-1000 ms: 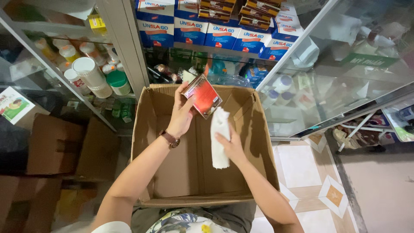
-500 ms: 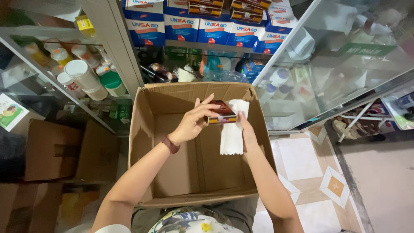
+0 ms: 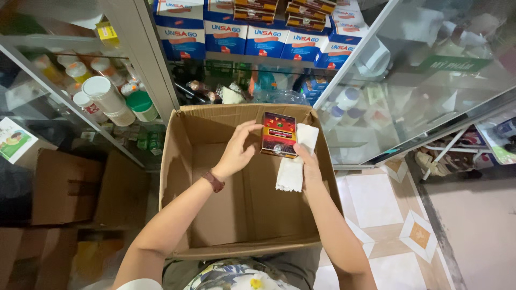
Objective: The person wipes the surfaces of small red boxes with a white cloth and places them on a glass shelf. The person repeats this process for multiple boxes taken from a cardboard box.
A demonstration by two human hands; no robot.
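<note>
Since half a second ago, the small red box (image 3: 278, 134) has turned from a near edge-on tilt to face the camera squarely, and the white cloth (image 3: 294, 161) has dropped from a bunched fold behind it to hang loosely below the right hand (image 3: 307, 166).

Now the red box stands upright, its long axis running up and away from the wrists, above the open cardboard carton (image 3: 183, 161). It lies between the two hands: the left hand (image 3: 236, 153) sits just to its left, fingers (image 3: 248, 129) curled with the tips touching or almost touching the box's upper left edge. Whether they actually pinch it I cannot tell. The right hand is below and to the right of the box, thumb pressed against its lower right corner, the other fingers hidden behind the box and the cloth, so it appears to be grasping both together. The cloth hangs down from that grip, along the inner side of the right palm and over the carton's right wall.

Both hands are close to the box; the right hand bears it from beneath, the left only meets its side. Behind the carton, beyond the fingertips, stand glass shelves (image 3: 134, 80) with blue and white cartons (image 3: 226, 35) and white jars (image 3: 105, 96).
</note>
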